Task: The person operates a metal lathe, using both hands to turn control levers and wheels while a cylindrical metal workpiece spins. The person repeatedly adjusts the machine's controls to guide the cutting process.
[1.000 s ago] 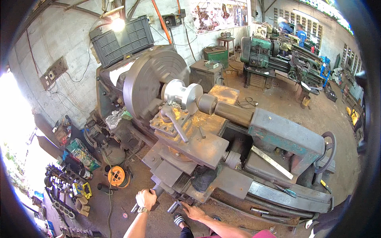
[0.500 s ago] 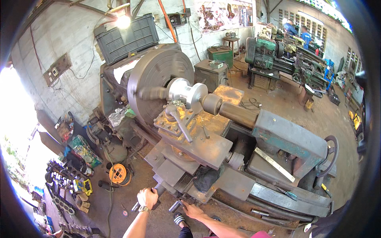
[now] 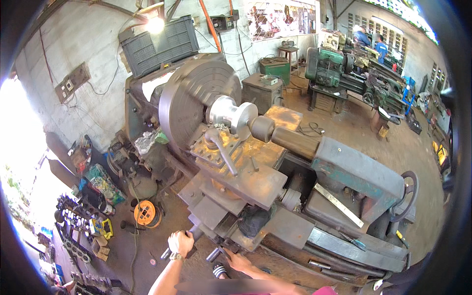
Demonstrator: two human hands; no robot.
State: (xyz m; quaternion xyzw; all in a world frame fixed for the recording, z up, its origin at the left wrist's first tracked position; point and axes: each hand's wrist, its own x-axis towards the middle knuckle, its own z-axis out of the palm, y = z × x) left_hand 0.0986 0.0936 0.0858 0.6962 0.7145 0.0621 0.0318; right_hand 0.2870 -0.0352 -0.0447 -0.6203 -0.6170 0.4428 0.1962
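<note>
A large metal lathe fills the middle, its big round chuck (image 3: pixel 184 105) blurred by spinning. Between chuck and tailstock (image 3: pixel 359 164) sits a shiny, spool-shaped metal workpiece (image 3: pixel 231 114). The tool post (image 3: pixel 214 147), with its clamp lever, stands close in front of the workpiece, and metal shavings lie around it. My left hand (image 3: pixel 181 243), with a watch at the wrist, is closed around a crank handle (image 3: pixel 193 234) at the carriage front. To its right, my right hand (image 3: pixel 238 260) is closed on a second handle (image 3: pixel 213 254); its fingertips are partly hidden. A dark cloth (image 3: pixel 253 221) lies on the carriage beside them.
A flat metal bar (image 3: pixel 339 204) rests on the tailstock base. An orange cable reel (image 3: pixel 147 214) and assorted machine parts (image 3: pixel 78 221) are on the floor at left. Another green lathe (image 3: pixel 327 69) stands at the back right, with two people in blue (image 3: pixel 380 47) beyond it.
The chuck has kept turning; its blurred jaw shows at a different place. Both hands stay on their handles, with only a slight shift of the view.
</note>
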